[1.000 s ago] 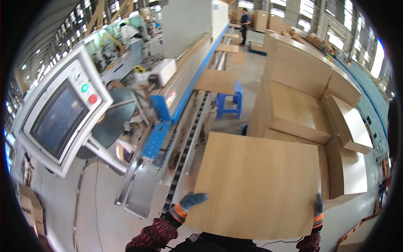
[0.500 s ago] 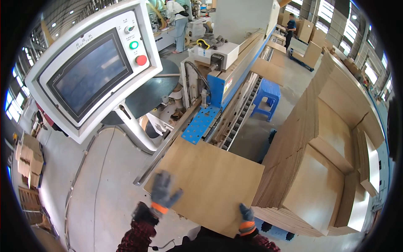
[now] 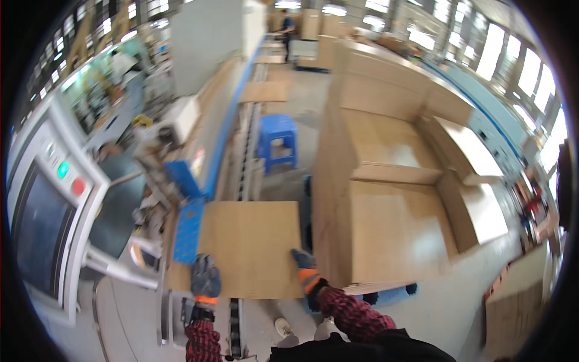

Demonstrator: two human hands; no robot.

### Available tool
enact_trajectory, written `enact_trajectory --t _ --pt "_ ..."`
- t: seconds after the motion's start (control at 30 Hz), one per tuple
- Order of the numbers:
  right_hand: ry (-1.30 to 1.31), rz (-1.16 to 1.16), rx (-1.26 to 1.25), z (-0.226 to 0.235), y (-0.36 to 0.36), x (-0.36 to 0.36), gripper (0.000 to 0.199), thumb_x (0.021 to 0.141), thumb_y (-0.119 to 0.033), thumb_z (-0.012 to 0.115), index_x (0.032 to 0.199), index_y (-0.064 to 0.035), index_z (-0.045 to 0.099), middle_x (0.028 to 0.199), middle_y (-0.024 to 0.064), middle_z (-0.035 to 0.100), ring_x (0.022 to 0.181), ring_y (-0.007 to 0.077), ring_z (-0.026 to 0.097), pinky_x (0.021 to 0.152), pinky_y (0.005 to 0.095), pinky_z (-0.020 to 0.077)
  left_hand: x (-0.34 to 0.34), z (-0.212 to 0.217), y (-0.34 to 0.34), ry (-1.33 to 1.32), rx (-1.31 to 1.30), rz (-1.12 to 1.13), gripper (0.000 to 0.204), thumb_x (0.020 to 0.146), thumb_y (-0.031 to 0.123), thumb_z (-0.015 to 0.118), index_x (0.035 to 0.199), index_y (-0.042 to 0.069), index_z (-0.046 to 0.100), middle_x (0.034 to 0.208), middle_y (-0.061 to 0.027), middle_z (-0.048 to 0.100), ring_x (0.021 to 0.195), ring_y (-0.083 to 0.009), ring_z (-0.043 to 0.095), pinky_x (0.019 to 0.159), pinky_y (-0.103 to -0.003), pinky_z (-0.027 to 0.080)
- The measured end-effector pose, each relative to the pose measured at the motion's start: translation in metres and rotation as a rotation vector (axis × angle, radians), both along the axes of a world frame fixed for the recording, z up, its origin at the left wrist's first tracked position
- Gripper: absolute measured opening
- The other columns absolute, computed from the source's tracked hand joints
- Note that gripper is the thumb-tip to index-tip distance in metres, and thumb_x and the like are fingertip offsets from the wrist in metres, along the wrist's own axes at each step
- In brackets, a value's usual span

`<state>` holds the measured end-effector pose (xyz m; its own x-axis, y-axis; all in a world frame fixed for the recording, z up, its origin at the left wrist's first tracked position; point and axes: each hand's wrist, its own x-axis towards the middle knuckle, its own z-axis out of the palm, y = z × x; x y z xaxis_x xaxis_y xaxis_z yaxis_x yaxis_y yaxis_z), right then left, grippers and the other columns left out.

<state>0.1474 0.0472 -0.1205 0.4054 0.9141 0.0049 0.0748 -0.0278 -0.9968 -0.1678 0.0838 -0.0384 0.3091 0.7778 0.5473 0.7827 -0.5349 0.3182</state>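
Note:
A flat light-brown wooden panel [image 3: 250, 241] lies on the feed end of a long machine, its left side beside a blue perforated plate [image 3: 188, 232]. My left hand [image 3: 205, 279], in a grey glove with an orange cuff, rests on the panel's near left part, fingers stretched forward and flat. At the right edge of the panel, my right hand [image 3: 306, 268] in a matching glove grips the edge; its underside fingers are hidden. A blue guard [image 3: 183, 178] and the blue rail of the machine [image 3: 226, 136] stand just beyond the panel.
Tall stacks of panels [image 3: 395, 223] stand close on the right. A blue stool [image 3: 278, 142] sits beside the roller track [image 3: 248, 154]. The control console [image 3: 45, 211] is at the left. Farther along the line, another panel [image 3: 264, 92] lies near a distant person [image 3: 287, 33].
My view has turned to the right, with some blur. The panel now sits squarer alongside the blue plate, both hands still at it. The left hand's fingers have come closer together.

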Motion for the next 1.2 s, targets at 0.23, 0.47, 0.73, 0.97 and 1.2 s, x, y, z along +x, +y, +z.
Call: enact_trajectory --t 0.23,0.47,0.73,0.97,1.2 --pt "-0.702 -0.132 0.292 0.177 -0.051 -0.012 0.039 0.08 -0.02 0.059 0.114 -0.0007 0.05 0.099 0.0123 0.054 0.088 0.0206 0.052 0.078 0.0318 0.0429 0.01 -0.017 0.072 0.129 0.051 0.035 0.036 0.087 0.021 0.039 0.112 -0.004 0.048 0.117 -0.0235 0.045 0.108 -0.0376 0.042 0.09 -0.044 0.035" --pt "-0.455 -1.05 0.304 0.3 -0.095 0.381 0.024 0.079 -0.025 0.061 0.08 -0.0023 0.052 0.066 0.0057 0.05 0.059 0.0186 0.048 0.054 0.031 0.039 0.051 -0.007 0.092 0.106 0.051 0.328 0.038 0.09 0.024 0.037 0.113 -0.005 0.047 0.121 -0.0234 0.044 0.113 -0.037 0.039 0.099 -0.043 0.029" --pt "0.19 -0.899 0.097 0.311 -0.068 0.568 0.034 0.077 -0.042 0.06 0.062 -0.0187 0.04 0.042 -0.0014 0.033 0.03 0.0145 0.032 0.029 0.0285 0.0225 0.109 0.048 -0.025 0.083 0.251 0.115 0.033 0.088 0.016 0.042 0.112 -0.006 0.05 0.115 -0.0258 0.047 0.109 -0.0448 0.04 0.094 -0.049 0.03" --pt "0.306 -0.791 0.407 0.3 -0.091 0.48 0.024 0.081 -0.033 0.056 0.069 -0.0142 0.049 0.046 0.0029 0.043 0.034 0.0164 0.039 0.033 0.031 0.0295 0.267 0.042 -0.045 -0.938 -0.61 -0.39 0.036 0.091 0.018 0.043 0.118 -0.005 0.045 0.118 -0.0143 0.049 0.108 -0.0229 0.048 0.096 -0.035 0.035" --pt "0.168 -0.429 0.24 0.293 -0.136 0.219 0.022 0.082 -0.021 0.05 0.063 -0.0107 0.048 0.05 0.0039 0.047 0.044 0.0169 0.047 0.041 0.0302 0.0368 0.466 0.152 -0.043 -1.704 -2.024 -1.246 0.036 0.09 0.03 0.044 0.115 0.005 0.049 0.116 -0.0107 0.052 0.108 -0.0214 0.05 0.094 -0.035 0.038"
